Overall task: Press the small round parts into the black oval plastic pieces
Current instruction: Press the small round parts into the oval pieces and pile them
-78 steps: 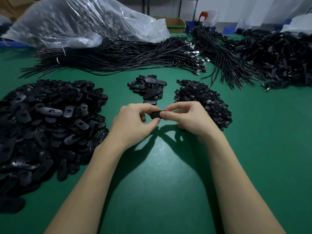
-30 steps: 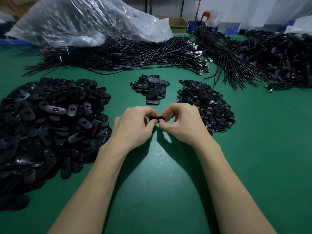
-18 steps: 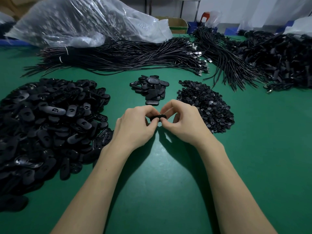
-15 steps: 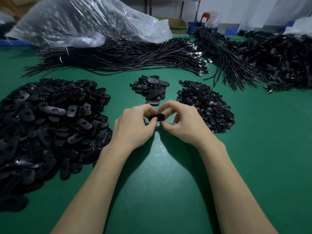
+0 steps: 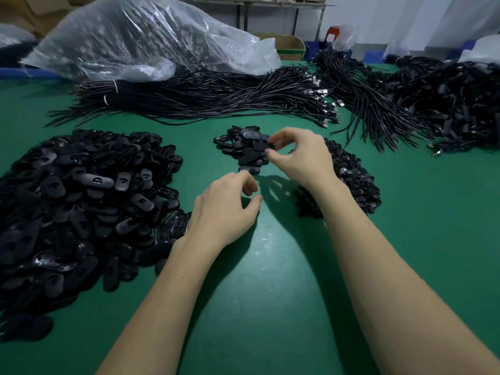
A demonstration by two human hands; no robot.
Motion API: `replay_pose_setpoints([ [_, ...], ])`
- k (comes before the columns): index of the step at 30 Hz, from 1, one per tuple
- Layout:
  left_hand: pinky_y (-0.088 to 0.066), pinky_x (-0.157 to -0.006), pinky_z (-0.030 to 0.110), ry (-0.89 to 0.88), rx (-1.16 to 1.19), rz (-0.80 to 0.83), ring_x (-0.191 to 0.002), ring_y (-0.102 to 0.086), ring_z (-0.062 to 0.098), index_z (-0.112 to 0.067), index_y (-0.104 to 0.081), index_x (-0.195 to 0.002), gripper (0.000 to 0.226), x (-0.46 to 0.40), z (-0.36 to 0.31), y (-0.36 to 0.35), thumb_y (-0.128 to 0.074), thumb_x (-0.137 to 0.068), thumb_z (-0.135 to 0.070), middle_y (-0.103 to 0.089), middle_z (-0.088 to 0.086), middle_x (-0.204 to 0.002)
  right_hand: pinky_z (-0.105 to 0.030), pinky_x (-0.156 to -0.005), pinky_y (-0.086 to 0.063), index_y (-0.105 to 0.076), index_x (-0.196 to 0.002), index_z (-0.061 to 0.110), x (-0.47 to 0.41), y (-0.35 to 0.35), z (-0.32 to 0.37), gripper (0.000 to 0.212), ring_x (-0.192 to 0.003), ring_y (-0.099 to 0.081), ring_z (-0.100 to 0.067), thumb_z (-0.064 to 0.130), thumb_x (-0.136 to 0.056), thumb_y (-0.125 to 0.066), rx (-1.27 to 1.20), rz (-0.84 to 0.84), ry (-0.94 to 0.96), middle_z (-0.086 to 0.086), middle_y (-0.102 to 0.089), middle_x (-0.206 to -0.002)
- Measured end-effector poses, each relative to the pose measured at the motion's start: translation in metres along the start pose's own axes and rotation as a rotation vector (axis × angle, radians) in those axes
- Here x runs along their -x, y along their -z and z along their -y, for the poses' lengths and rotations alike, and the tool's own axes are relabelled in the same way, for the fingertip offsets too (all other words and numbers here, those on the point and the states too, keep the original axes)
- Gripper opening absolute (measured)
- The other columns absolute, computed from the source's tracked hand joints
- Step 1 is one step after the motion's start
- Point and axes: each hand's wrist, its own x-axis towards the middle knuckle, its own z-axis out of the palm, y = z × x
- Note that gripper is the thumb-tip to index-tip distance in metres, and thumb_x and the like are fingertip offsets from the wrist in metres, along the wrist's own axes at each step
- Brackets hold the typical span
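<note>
A big heap of black oval plastic pieces [image 5: 81, 201] covers the left of the green table [image 5: 270, 293]. Further back in the middle lies a small pile of oval pieces [image 5: 243, 147]. To its right spreads a heap of small round parts [image 5: 354, 177], partly hidden by my right forearm. My right hand [image 5: 300, 155] hovers at the right edge of the small pile, fingertips pinching a black oval piece [image 5: 269, 146]. My left hand [image 5: 227, 207] floats above the table with fingers loosely curled and nothing in it.
Bundles of black cables [image 5: 203, 96] stretch across the back of the table, with more tangled cables [image 5: 446, 104] at the right. A large clear plastic bag [image 5: 140, 41] lies behind them. A cardboard box [image 5: 286, 48] stands beyond the table.
Both hands were pressed together on one black piece at the centre. Now they have parted: my right hand carried the piece forward to the small pile, my left hand let go.
</note>
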Motion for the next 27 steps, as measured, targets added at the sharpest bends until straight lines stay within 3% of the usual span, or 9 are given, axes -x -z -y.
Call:
replay_pose_setpoints([
  [8, -0.035, -0.065, 0.029, 0.008, -0.020, 0.007, -0.075, -0.051, 0.000, -0.038, -0.055, -0.099, 0.010, 0.000, 0.001, -0.001, -0.059, -0.095, -0.046, -0.062, -0.019, -0.102, -0.038, -0.088, -0.058, -0.072, -0.096, 0.034, -0.067, -0.018, 0.005, 0.009, -0.100, -0.069, -0.016, 0.040, -0.090, -0.074, -0.045, 0.090, -0.170, 0.009, -0.074, -0.099],
  [16, -0.037, -0.072, 0.031, 0.017, -0.037, 0.009, -0.079, -0.053, 0.007, -0.038, -0.056, -0.098, 0.010, 0.001, -0.001, -0.002, -0.059, -0.095, -0.047, -0.063, -0.020, -0.102, -0.039, -0.093, -0.057, -0.076, -0.102, 0.033, -0.071, -0.024, 0.012, 0.020, -0.104, -0.068, -0.017, 0.047, -0.089, -0.072, -0.066, 0.122, -0.191, 0.005, -0.075, -0.108],
  [23, -0.036, -0.071, 0.031, 0.013, -0.028, 0.018, -0.081, -0.053, 0.007, -0.038, -0.056, -0.098, 0.008, 0.000, -0.002, -0.001, -0.058, -0.095, -0.046, -0.062, -0.019, -0.101, -0.041, -0.093, -0.057, -0.073, -0.102, 0.029, -0.064, -0.016, 0.013, 0.015, -0.101, -0.069, -0.019, 0.036, -0.092, -0.064, -0.075, 0.088, -0.156, 0.005, -0.075, -0.104],
  [27, -0.037, -0.071, 0.031, 0.011, -0.022, 0.022, -0.081, -0.055, 0.010, -0.037, -0.058, -0.098, 0.008, 0.001, -0.002, -0.001, -0.059, -0.095, -0.044, -0.063, -0.018, -0.101, -0.038, -0.087, -0.059, -0.074, -0.095, 0.031, -0.057, -0.018, 0.026, 0.011, -0.092, -0.070, -0.013, 0.034, -0.089, -0.065, -0.070, 0.084, -0.074, 0.013, -0.074, -0.088],
])
